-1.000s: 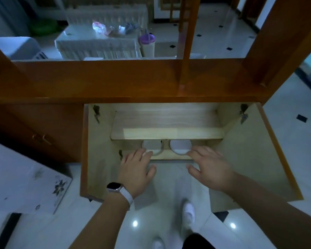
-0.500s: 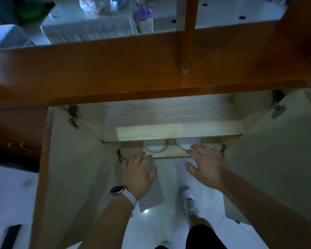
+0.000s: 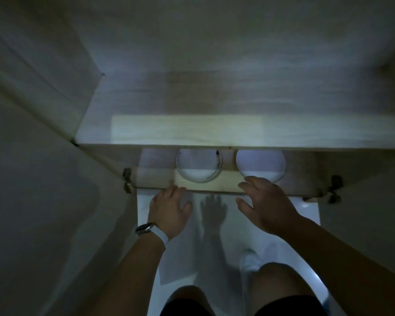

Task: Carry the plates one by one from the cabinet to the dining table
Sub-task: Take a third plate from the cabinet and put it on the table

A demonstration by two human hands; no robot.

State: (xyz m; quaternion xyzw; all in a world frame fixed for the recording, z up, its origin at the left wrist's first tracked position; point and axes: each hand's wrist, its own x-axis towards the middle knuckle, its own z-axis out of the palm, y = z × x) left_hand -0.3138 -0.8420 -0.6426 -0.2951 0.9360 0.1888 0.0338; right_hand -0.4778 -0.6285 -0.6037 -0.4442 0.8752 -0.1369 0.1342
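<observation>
- Currently, two round plates are laid flat, face up, on the lower shelf point(image 3: 226, 183) of the cabinet point(image 3: 192, 65); being round, they show no long axis.
- The right plate point(image 3: 260, 164) is set at 3 o'clock of the left plate point(image 3: 197, 167), apart from it; both far rims are hidden under the upper shelf point(image 3: 192, 131).
- The left hand point(image 3: 169, 210) is held empty, fingers straight, at 7 o'clock of the left plate.
- The right hand point(image 3: 266, 201) is spread empty at 6 o'clock of the right plate; contact cannot be told.
</observation>
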